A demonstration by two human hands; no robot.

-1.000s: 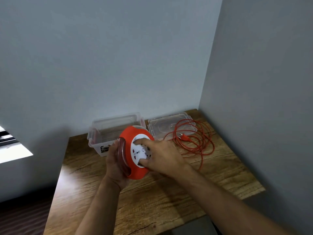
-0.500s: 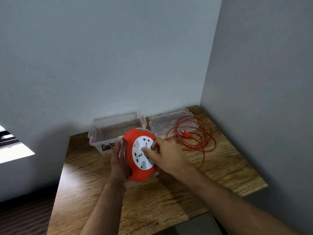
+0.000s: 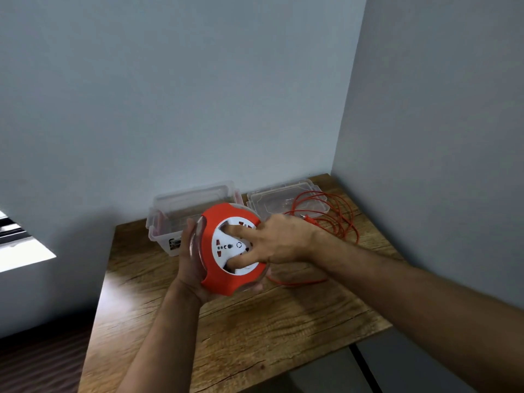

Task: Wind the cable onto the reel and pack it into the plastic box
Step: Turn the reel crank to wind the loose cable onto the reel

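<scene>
A single head-worn, wide-angle view looks forward and down from above the person's own arms, close over the near edge of a wooden worktop (image 3: pixel 255 330), facing a room corner where two grey walls (image 3: pixel 170 95) meet.

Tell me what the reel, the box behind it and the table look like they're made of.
Reel: looks like moulded plastic, a smooth orange shell around a glossy white socket face, with a clear rim on the side by the left hand.
Plastic box: clear plastic; the wall and table show through it.
Table: wood or wood-look laminate, brown with dark grain lines and a faint sheen; which of the two cannot be told.
</scene>
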